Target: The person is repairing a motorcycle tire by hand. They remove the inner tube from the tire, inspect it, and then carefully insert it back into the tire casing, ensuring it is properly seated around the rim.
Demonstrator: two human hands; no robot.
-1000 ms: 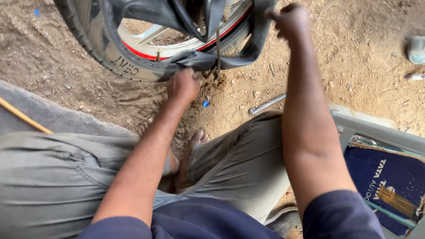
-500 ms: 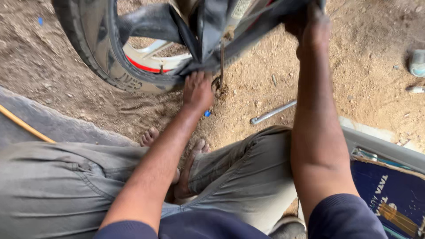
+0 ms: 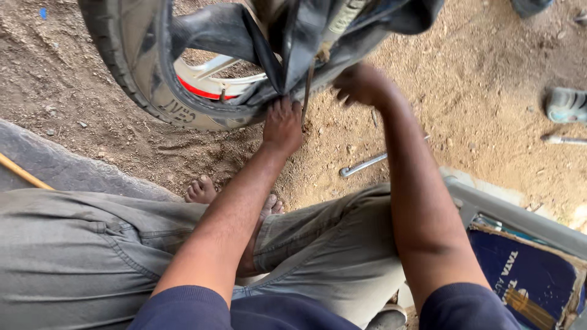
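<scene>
A black tyre [image 3: 131,73] on a silver wheel rim with a red stripe [image 3: 208,91] stands on the dirt ahead of me. A black rubber inner tube [image 3: 293,43] hangs loosely out of it. My left hand [image 3: 282,125] grips the tube's lower fold at the tyre's bottom edge. My right hand [image 3: 361,82] is blurred, just right of the hanging tube, fingers curled beside it; whether it holds anything is unclear. My bare foot [image 3: 202,190] shows between my grey trouser legs.
A metal tyre lever [image 3: 364,165] lies on the dirt right of my left hand. A grey crate [image 3: 489,208] holding a blue carton [image 3: 526,275] sits at the lower right. A yellow stick [image 3: 21,172] lies at left, another person's shoe [image 3: 565,104] at far right.
My right hand has dropped from the top of the tube to just beside my left hand. The left hand stayed gripping the tube's lower fold. The view shifted downward.
</scene>
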